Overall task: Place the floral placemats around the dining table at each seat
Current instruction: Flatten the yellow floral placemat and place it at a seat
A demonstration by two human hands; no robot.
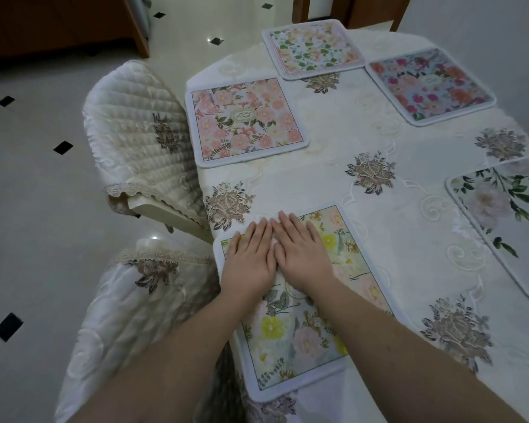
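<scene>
A yellow-and-pink floral placemat [300, 337] lies flat on the dining table [333, 178] at its near left edge. My left hand [248, 261] and my right hand [303, 251] press side by side on its far half, fingers straight. A pink floral placemat [245, 120] lies further along the left edge. A peach-and-green placemat [312, 48] lies at the far end. A placemat with red and pink flowers [431, 83] lies at the far right. A white placemat with green leaves [501, 215] lies at the right edge, partly out of frame.
A cream embroidered tablecloth covers the table. Two chairs with quilted cream covers stand at the left side, one [141, 141] by the pink mat and one [135, 315] by the near mat. White tiled floor [28, 178] lies to the left. Wooden furniture [58, 22] stands at the back.
</scene>
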